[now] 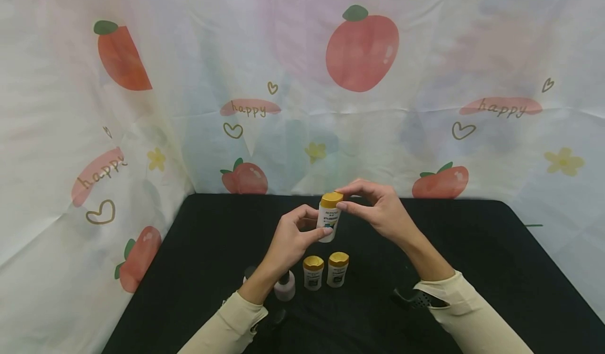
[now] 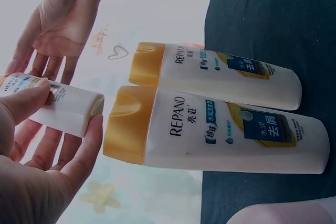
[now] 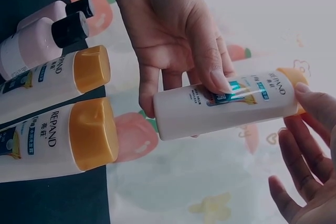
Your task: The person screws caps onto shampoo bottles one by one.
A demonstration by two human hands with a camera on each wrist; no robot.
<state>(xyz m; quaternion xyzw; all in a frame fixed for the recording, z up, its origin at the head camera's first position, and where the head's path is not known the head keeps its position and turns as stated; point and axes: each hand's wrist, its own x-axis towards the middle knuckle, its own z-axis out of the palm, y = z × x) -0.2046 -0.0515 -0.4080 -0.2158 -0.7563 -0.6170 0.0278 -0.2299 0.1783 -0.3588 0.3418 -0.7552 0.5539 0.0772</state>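
Note:
A white shampoo bottle [image 1: 327,218] with a gold cap [image 1: 331,200] is held up above the table. My left hand [image 1: 289,241] grips its body, thumb across the front label. From the other side my right hand [image 1: 385,212] pinches the cap, which appears seated on the bottle. In the right wrist view, the right thumb [image 3: 315,100] presses near the cap's lower edge. Below the hands, two matching shampoo bottles [image 1: 313,278] [image 1: 337,274] stand upright side by side, gold caps on; their labels read REPAND in the left wrist view.
Left of the matching pair stands a pale pink bottle [image 1: 284,290] with a black cap. A second pink bottle [image 3: 44,14] is beside it, mostly hidden by my left forearm in the head view. Black cloth covers the table [image 1: 454,233], and a printed fabric backdrop [image 1: 293,54] rises behind.

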